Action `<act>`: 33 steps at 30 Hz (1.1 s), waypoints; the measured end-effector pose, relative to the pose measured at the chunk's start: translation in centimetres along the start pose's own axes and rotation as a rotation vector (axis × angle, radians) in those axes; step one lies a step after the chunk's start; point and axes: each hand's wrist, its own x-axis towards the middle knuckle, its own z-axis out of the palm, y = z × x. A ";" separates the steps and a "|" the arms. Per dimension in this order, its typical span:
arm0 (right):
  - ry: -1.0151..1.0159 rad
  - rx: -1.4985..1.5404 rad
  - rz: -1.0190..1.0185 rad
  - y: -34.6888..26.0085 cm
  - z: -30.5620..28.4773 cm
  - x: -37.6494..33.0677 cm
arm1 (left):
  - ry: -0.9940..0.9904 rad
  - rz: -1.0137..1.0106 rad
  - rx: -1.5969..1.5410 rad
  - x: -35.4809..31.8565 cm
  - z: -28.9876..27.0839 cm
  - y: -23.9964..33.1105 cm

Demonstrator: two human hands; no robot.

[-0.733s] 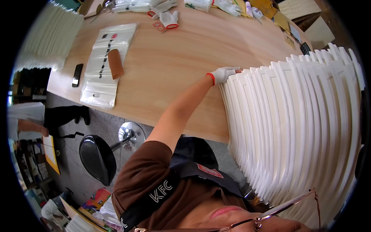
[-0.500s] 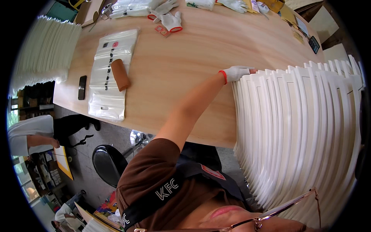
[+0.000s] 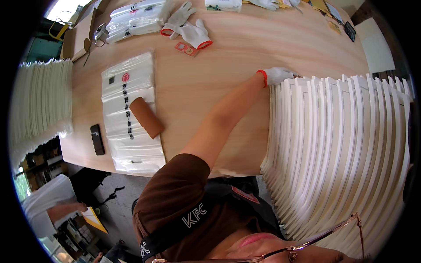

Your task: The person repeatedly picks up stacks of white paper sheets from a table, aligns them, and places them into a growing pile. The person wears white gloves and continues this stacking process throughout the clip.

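Note:
My left hand (image 3: 279,76), in a white glove with a red cuff, reaches across the table to the far left corner of a row of white-edged, cream-faced flat panels (image 3: 333,144). It touches their far ends, its fingers stretched out along the edge; the fingertips are partly hidden behind the panels. The panels are packed closely side by side and fill the right of the view. My right hand is out of sight.
A printed clear plastic bag stack (image 3: 120,114) lies on the table (image 3: 197,83) under a brown roll (image 3: 146,117), beside a black phone (image 3: 97,139). Spare gloves (image 3: 190,31) lie farther back. More white panels (image 3: 41,101) stand at left. Another person (image 3: 52,201) holds a yellow-edged board.
My view has shifted, so the table things appear lower. My left hand remains at the panels' far corner, with its fingertips now less visible.

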 end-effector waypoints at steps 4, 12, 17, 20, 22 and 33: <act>0.055 -0.018 -0.002 0.1 0.1 -4.7 | -0.074 0.062 -0.014 -3.5 -2.7 -0.1; 0.141 -0.049 -0.054 -1.0 1.9 -15.2 | -0.057 0.143 0.069 -10.2 -8.6 -4.5; 0.155 -0.074 -0.081 -0.2 3.6 -18.7 | -0.043 0.074 -0.038 -15.9 -12.4 -4.2; 0.161 -0.051 -0.084 0.3 4.6 -21.2 | -0.004 0.163 0.040 -18.6 -14.1 -4.1; 0.150 -0.040 -0.089 0.6 5.7 -22.2 | 0.028 0.101 -0.284 -18.9 -14.4 -4.9; 0.100 0.108 -0.131 3.2 9.1 -29.6 | 0.715 0.596 -0.572 -26.2 -9.0 0.7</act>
